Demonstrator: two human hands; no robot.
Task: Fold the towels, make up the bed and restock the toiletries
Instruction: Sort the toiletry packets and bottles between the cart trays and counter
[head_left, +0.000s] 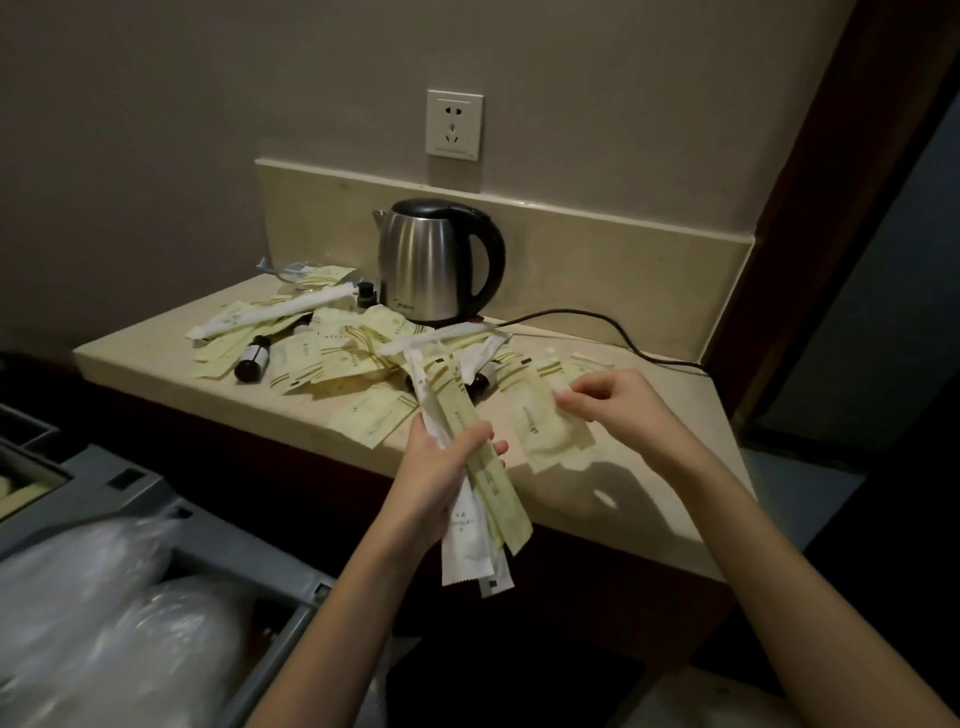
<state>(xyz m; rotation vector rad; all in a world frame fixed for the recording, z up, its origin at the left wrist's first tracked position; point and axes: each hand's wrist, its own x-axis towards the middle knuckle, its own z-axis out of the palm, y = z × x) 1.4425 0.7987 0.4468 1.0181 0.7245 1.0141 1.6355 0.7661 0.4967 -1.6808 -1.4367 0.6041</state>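
Observation:
A heap of pale yellow toiletry sachets (332, 358) and long white wrapped packets lies on the beige counter (649, 467), with small dark bottles (253, 358) among them. My left hand (447, 462) grips a bundle of long yellow and white packets (483, 519) upright over the counter's front edge. My right hand (613, 402) hovers just right of it, its fingertips pinching the top corner of a flat yellow sachet (550, 431) that lies on the counter.
A steel kettle (436, 260) with a black handle stands at the back, its cord (597, 322) trailing right. A wall socket (453, 123) sits above. A grey cart (218, 545) with plastic-wrapped bundles (104, 597) is at lower left. A dark door frame (831, 208) rises on the right.

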